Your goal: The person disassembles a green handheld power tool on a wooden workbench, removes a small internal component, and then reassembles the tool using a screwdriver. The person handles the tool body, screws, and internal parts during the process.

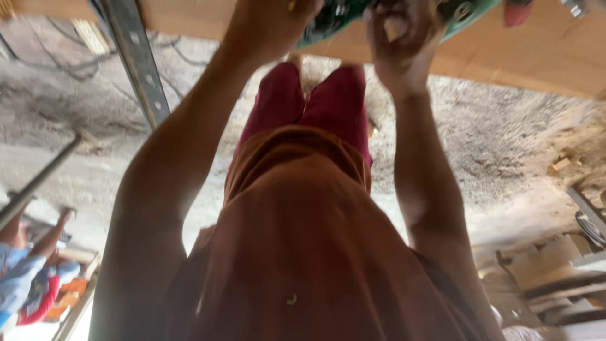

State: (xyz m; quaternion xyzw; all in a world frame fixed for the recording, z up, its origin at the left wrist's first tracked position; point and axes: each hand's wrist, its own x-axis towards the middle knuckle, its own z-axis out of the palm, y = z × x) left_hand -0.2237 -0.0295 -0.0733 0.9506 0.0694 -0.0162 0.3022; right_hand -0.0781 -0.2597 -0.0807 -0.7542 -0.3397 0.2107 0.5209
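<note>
Person's body, seen from above: rust-brown sleeveless top (303,252), maroon trousers (315,101), bare arms without sleeves.

A round green plastic tray (470,14) holding small, blurred metal parts lies at the top centre of the frame, resting on a pale wooden board and cut off by the upper edge.

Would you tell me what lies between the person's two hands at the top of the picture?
In the head view, a green round object on the wooden board spans the gap between the left hand and right hand.
</note>
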